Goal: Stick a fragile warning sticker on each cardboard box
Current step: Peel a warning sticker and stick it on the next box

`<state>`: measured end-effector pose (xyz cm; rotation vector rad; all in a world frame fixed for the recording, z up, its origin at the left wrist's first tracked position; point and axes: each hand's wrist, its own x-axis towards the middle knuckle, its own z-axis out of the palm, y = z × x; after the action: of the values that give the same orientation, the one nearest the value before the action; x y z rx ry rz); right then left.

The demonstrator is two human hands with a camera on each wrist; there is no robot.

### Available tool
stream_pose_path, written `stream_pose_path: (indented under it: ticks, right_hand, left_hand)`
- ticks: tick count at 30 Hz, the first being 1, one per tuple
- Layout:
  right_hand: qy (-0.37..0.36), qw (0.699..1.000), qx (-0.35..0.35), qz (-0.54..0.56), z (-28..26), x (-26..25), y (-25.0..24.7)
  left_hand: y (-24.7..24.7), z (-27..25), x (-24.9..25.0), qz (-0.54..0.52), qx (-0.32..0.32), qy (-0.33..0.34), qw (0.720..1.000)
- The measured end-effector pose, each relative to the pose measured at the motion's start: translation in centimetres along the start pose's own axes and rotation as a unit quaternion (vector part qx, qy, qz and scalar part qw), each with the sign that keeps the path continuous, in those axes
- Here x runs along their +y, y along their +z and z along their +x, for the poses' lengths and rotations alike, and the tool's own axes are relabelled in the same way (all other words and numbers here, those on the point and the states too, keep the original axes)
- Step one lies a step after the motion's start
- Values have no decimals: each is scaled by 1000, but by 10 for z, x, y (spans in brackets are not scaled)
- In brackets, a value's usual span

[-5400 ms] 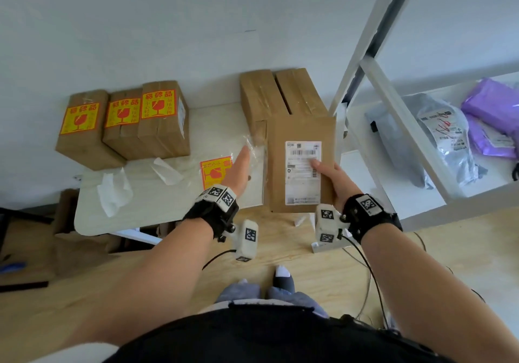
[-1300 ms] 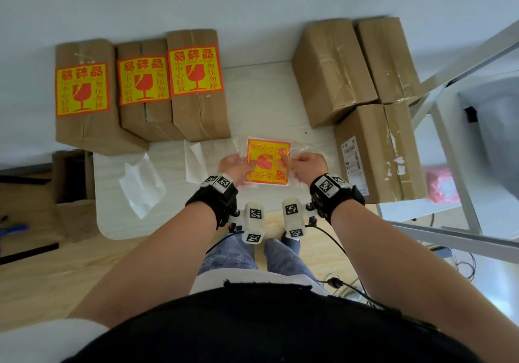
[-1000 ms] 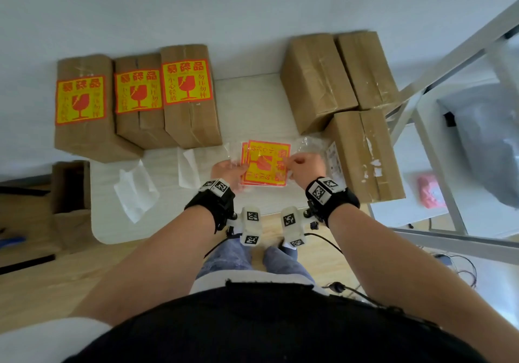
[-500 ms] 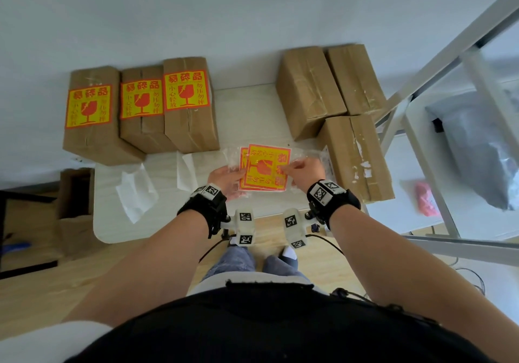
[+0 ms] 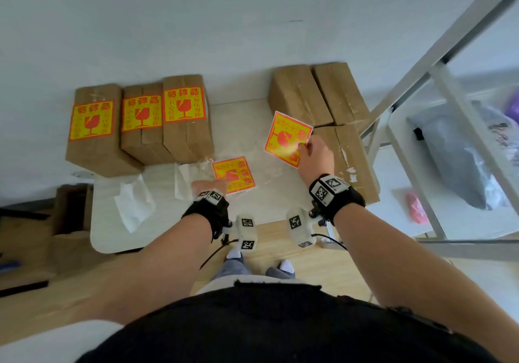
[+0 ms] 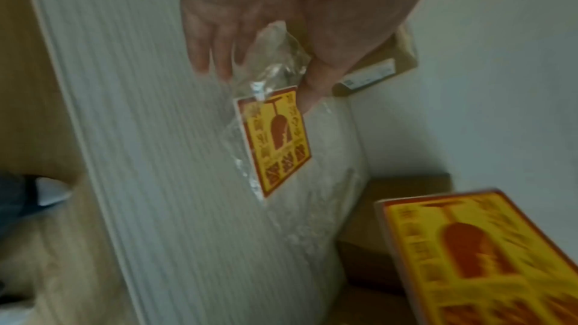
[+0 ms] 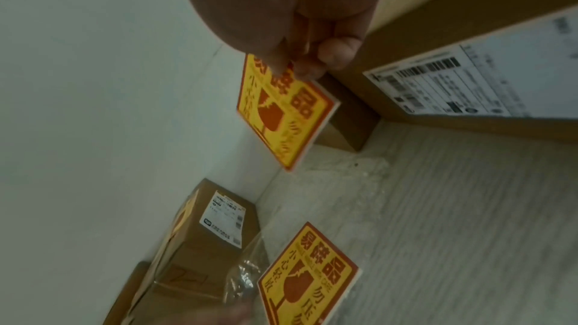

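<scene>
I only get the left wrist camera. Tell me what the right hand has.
Observer: The right hand pinches one sticker by a corner, clear of the table.
Operator: Count the labelled boxes.
Observer: Three labelled boxes stand on the left; three bare boxes stand on the right.
Operator: Name the bare one nearest that hand.
Observer: The front box; the right wrist view shows a shipping label on its side.
</scene>
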<state>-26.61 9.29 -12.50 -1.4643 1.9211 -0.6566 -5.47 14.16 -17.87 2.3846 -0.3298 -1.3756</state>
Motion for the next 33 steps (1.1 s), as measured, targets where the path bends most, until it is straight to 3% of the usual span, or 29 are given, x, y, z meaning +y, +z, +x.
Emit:
stream_pose_path:
  ticks: [5,8,12,13,16,19,23,27,33]
  right_hand:
    - [-56,998,-11,-8,-4,-1,-13]
    - [-66,997,-17,-28,-6,0,-22]
    - [-90,992,-56,-75,-6,0,-38]
    - [-103,989,-63,-84,-6,-1,-41]
    - [-135,984,-73,-86,-7,-2,-51]
    - [-150,983,-74,-80,-9,-1,-63]
    - [-151,985,-55,-66,-12,5,-75]
    - [-143,988,31,-58,-17,9,-77]
    - [-225,973,45,-8,-21,16,-69]
  left_hand:
    - [7,-50,38,116,51,60,990]
    - [15,-65,55,140,34,96,985]
    - [26,-84,74,132,67,220,964]
    - [28,-90,79,116,46,269,955]
    - [34,-106,89,28,-111,361,926]
    - [43,-120,87,33,-196,355,913]
    - [51,-127,82,-2,-206,317,926]
    - [55,-134,78,-79,-233,262,933]
    - [62,-144,78,-157,-279,233,918]
